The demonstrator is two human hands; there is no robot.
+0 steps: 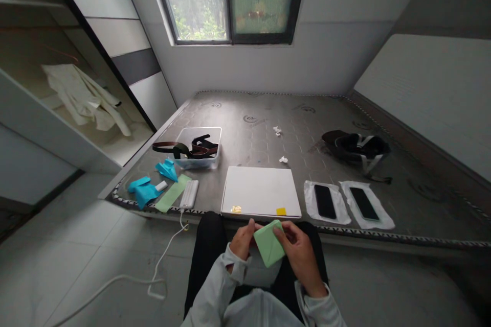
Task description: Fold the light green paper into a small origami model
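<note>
A folded piece of light green paper (269, 244) is held between both hands over my lap, just in front of the mattress edge. My left hand (241, 239) pinches its left side with thumb and fingers. My right hand (299, 248) grips its right side, fingers curled over the top corner. Just beyond them a white board (261, 190) lies flat on the mattress, with two small yellow scraps (281, 211) on its near edge.
On the bare mattress (268, 122) lie blue folded paper shapes (146, 190), a green paper strip (172, 193), a white power bank (189, 194) with cable, a clear box (199, 147) holding belts, two phones (325, 201) on white sleeves, and a black bag (356, 147).
</note>
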